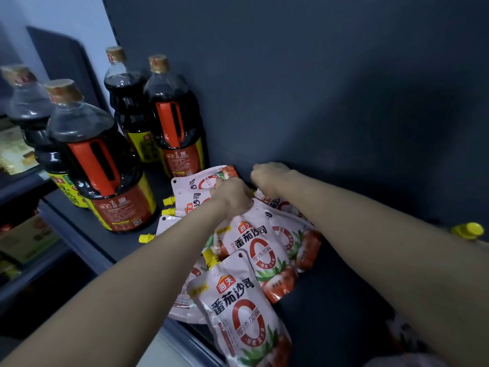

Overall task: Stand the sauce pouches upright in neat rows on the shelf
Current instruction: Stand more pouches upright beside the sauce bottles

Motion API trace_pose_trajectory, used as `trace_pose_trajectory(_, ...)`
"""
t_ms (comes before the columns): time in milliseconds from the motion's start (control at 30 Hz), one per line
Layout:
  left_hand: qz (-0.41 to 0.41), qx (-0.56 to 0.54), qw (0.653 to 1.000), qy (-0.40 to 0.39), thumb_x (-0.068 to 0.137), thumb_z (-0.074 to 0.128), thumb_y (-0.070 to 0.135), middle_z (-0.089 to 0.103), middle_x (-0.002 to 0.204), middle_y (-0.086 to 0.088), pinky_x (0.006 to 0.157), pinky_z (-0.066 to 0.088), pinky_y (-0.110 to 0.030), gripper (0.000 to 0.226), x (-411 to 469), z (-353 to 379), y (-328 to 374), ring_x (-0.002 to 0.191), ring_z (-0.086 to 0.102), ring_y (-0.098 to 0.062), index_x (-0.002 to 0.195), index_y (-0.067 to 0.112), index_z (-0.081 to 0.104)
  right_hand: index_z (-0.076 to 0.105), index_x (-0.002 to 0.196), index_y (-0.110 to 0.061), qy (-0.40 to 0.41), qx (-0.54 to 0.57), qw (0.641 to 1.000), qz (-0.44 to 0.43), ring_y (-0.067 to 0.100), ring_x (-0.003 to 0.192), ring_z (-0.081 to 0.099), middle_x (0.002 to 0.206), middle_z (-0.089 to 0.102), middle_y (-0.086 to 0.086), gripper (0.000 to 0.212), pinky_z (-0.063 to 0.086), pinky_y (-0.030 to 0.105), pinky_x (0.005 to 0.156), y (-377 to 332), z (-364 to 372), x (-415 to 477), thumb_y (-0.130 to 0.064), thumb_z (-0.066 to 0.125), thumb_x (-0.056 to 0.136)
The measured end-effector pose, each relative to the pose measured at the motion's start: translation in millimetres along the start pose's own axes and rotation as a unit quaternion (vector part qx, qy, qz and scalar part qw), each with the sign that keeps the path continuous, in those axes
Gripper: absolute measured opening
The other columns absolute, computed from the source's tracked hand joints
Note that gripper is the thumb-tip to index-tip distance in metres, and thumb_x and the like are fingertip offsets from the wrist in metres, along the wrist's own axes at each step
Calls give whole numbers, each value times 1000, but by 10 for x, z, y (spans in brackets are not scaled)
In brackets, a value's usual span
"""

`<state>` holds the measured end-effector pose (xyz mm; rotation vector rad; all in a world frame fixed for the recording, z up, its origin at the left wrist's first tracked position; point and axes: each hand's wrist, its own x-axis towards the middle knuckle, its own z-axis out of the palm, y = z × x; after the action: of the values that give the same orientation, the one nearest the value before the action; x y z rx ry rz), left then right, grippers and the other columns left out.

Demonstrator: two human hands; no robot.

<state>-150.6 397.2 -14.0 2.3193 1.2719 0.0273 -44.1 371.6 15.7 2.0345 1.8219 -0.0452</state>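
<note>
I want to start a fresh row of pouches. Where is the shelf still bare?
Bare shelf lies right of the pouch pile, out toward a yellow cap, under the right forearm. It is crowded left, where pouches butt against the soy sauce bottles.

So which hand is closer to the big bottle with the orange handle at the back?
The left hand. It rests on the pouches just right of and below that bottle. The right hand is farther right, by the shelf's back wall.
</note>
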Motion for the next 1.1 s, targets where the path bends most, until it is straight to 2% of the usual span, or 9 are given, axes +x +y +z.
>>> trace_pose_trajectory(133,61,-71,995,36,85,56,13,63,85,-10,76,46,-33,17,-105,1,46,88,56,-27,69,16,60,62,116,-7,5,-5,1000,23,30,116,60,127,60,12,31,38,29,73,73,-152,-239,-22,63,89)
trace_pose_trajectory(233,125,-111,985,40,88,55,12,61,79,-6,59,37,-28,14,-198,-55,127,76,53,-22,78,12,64,65,113,-8,26,-12,998,63,32,112,61,125,61,13,25,39,30,72,231,-290,-513,-10,55,90)
trace_pose_trajectory(300,153,-133,978,37,89,52,11,62,80,-5,54,37,-26,14,-262,-109,226,75,55,-23,82,11,65,66,105,-8,32,-16,995,94,32,98,61,119,63,15,24,39,31,69,354,-372,-745,-1,51,87)
trace_pose_trajectory(367,187,-133,973,32,89,49,10,61,82,-4,57,39,-25,16,-308,-158,348,77,55,-22,80,14,62,65,97,-6,36,-5,990,137,31,88,58,114,63,15,20,39,31,67,478,-415,-983,0,49,86)
trace_pose_trajectory(567,277,-103,953,59,90,52,12,60,78,2,66,40,-28,18,-407,-209,692,79,57,-21,77,16,64,55,76,-5,87,107,951,278,36,100,63,113,63,18,12,40,32,68,662,-259,-1472,-1,48,85)
trace_pose_trajectory(667,319,-65,943,70,90,53,14,62,79,2,72,47,-32,18,-450,-226,830,84,61,-25,85,11,70,61,85,-4,96,153,930,319,32,83,58,102,64,17,12,43,32,67,710,-167,-1542,2,51,81)
trace_pose_trajectory(733,332,-45,939,73,90,55,16,70,86,-3,78,51,-35,17,-463,-238,910,87,63,-26,88,13,72,66,88,-5,84,177,922,333,28,75,55,89,60,13,18,45,31,64,746,-146,-1576,7,59,76)
trace_pose_trajectory(900,366,-15,928,75,87,58,18,74,97,-5,82,53,-39,18,-492,-202,1083,92,65,-26,91,18,75,60,71,-11,69,209,914,340,25,68,61,62,53,5,16,55,33,64,813,-78,-1616,3,66,77)
trace_pose_trajectory(1100,384,-67,921,15,82,68,17,72,93,-6,80,54,-38,9,-510,-114,1205,88,65,-23,87,14,74,69,84,-5,55,241,909,337,25,64,65,62,57,7,9,58,34,65,839,-88,-1701,-1,61,83)
